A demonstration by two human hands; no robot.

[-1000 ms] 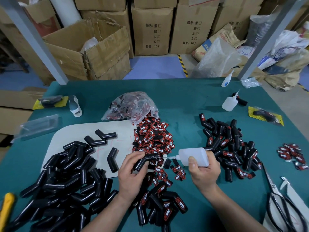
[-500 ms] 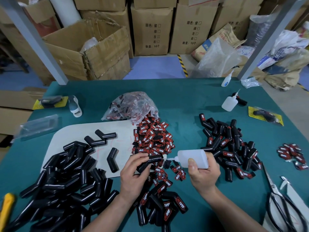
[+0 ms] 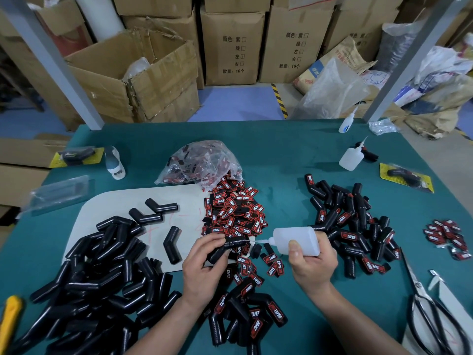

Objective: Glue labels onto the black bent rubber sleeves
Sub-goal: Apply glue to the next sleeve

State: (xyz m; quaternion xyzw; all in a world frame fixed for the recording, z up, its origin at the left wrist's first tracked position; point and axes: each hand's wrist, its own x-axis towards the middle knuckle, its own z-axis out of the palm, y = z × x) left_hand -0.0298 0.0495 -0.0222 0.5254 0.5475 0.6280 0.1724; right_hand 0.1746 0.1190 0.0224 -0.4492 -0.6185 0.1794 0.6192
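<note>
Left hand (image 3: 202,263) grips sleeve (image 3: 231,245); right hand (image 3: 312,269) clamps bottle (image 3: 297,239). Nozzle has edged onto sleeve: gluing likely, label next.

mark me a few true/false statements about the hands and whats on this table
1. The right hand grips a white glue bottle whose nozzle points at the black sleeve held by the left hand. True.
2. The scissors lie at the left edge of the table. False: they lie near its right edge.
3. The pile of plain sleeves lies to the left of the left hand. True.
4. Every label is inside the plastic bag. False: a heap of loose labels lies on the table next to it.
</note>
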